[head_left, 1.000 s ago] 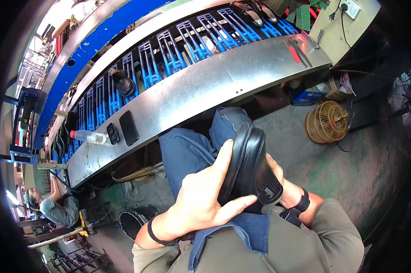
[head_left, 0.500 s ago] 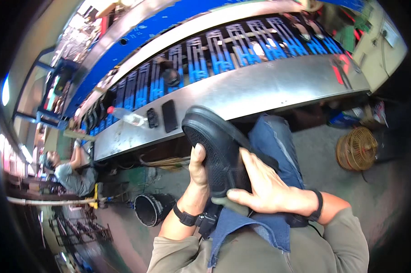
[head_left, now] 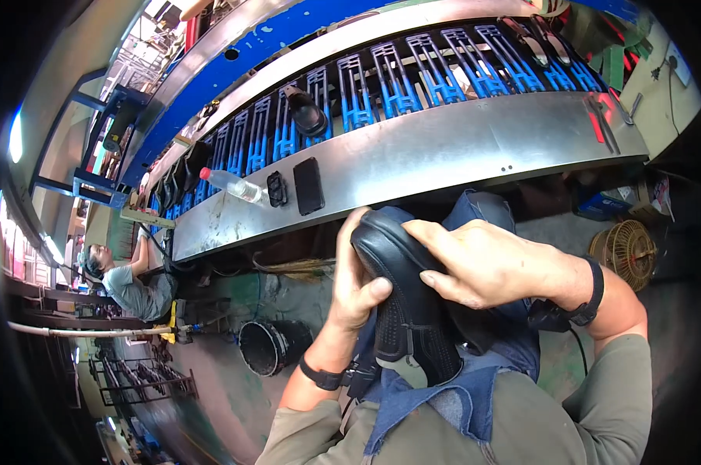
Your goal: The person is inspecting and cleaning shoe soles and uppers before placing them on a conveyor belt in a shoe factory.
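Note:
A black shoe [head_left: 416, 310] with a perforated upper and a grey patch at its lower end lies above my lap, its rounded end toward the metal bench. My left hand [head_left: 352, 283] wraps its left side, thumb on the upper. My right hand [head_left: 486, 263] grips the shoe near its far rounded end from the right, fingers and thumb on the dark material. Part of the shoe's right side is hidden under my right hand. Blue denim cloth [head_left: 443, 407] covers my lap below the shoe.
Ahead runs a metal bench edge [head_left: 412, 163] with a phone [head_left: 309, 186], a small black case [head_left: 277, 189], a plastic bottle [head_left: 234, 184] and red-handled pliers [head_left: 599, 124]. Behind it stand blue racks [head_left: 397, 85]. A black bucket [head_left: 269, 346], a round fan [head_left: 628, 252] and a seated person [head_left: 129, 283] are around.
My right hand has moved from the shoe's near right side up to its far end. The shoe has shifted nearer and to the right, and my left hand has moved up along it.

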A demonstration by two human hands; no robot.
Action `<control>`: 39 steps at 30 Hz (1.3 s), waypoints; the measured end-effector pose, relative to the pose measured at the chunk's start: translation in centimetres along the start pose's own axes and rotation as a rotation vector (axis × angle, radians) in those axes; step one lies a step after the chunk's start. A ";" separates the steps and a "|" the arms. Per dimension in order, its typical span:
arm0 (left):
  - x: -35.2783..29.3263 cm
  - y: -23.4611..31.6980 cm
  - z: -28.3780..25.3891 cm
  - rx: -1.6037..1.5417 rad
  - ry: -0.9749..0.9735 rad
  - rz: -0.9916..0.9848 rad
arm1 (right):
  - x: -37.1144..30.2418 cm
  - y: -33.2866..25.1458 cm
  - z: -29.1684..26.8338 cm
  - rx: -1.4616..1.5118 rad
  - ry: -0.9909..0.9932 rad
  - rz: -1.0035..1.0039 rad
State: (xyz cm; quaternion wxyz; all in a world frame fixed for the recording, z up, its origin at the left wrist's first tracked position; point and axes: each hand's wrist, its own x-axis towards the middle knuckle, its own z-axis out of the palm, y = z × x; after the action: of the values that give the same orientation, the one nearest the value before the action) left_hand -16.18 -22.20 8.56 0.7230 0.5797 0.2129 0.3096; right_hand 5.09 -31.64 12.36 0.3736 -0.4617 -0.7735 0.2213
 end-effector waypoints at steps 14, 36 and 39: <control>0.8 0.6 1.8 0.222 0.045 0.061 | -1.1 3.6 1.9 0.329 0.162 -0.044; 5.7 -5.6 -0.1 -0.384 0.187 -0.687 | -6.1 3.0 6.6 -0.276 0.222 -0.325; 2.6 -6.1 -4.1 0.124 -0.038 -0.622 | -2.9 1.8 4.1 0.053 0.529 -0.240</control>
State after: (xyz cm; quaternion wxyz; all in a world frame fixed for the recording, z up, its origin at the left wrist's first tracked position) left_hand -15.86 -18.32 1.79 0.7500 0.5356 0.3850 0.0493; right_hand 3.75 -33.36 7.49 0.5979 -0.3985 -0.6922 0.0674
